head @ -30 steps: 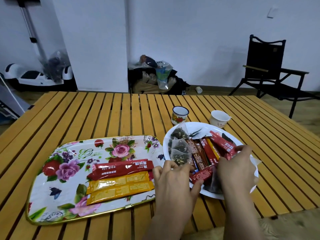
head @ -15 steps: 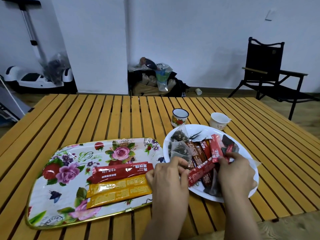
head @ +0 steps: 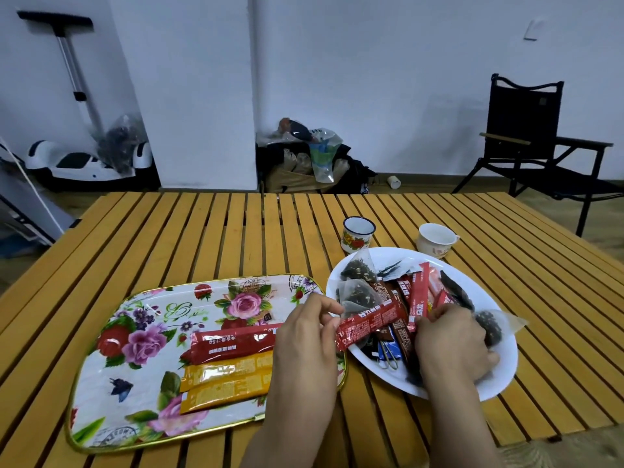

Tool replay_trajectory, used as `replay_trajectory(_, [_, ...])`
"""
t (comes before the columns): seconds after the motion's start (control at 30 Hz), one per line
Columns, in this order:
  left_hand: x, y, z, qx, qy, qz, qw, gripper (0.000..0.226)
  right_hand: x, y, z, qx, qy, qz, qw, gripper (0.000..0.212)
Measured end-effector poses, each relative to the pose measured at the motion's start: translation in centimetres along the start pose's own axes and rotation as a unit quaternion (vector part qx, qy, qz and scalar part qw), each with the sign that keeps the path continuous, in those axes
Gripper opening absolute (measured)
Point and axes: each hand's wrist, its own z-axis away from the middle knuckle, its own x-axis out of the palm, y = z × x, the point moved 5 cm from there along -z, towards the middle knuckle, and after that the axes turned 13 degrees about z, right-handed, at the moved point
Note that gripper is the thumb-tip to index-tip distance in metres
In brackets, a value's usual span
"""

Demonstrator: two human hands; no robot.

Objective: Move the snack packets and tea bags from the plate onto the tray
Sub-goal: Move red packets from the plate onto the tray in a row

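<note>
A white plate (head: 486, 383) at the right holds several red and brown snack packets and mesh tea bags (head: 356, 292). My left hand (head: 305, 346) pinches the end of a long red packet (head: 366, 322) at the plate's left rim. My right hand (head: 449, 339) rests in the plate and pinches the lower end of another red packet (head: 419, 298). The floral tray (head: 135, 332) lies to the left, carrying red packets (head: 233, 342) and two orange packets (head: 223, 380).
Two small cups stand behind the plate: an enamel mug (head: 358, 234) and a white cup (head: 435, 239). The slatted wooden table (head: 202, 238) stretches beyond. A black folding chair (head: 526, 136) stands off the table's far right.
My left hand has taken hold of the long red packet and drawn it left, across the plate's rim. My right hand has shifted slightly and now pinches a second red packet.
</note>
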Motion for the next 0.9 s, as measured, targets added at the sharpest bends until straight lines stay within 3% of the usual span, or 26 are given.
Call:
replay_trajectory(0.3, [-3.9,0.2,-0.9,0.002,0.017,0.019,1.0,0.016,-1.3,0.3,0.3,0.004,0.066,-0.033,0.997,0.013])
replay_trajectory(0.67, [-14.9,-5.2,-1.8,-0.095,0.063,0.005,0.993,0.016,-3.1,-0.9,0.8,-0.02,0.134,-0.196,0.971,0.014])
replay_trajectory(0.8, [-15.2,-8.3,-1.9,-0.121,0.054,-0.049,0.99,0.015,-4.2,-2.7,2.6,-0.091,0.154,-0.281,0.943,0.009])
replay_trajectory(0.9, [-15.0,-9.1,-2.0,-0.117,0.061,-0.074,0.989,0.013,-5.0,-5.3,4.7,-0.199,0.153,-0.289,0.924,0.004])
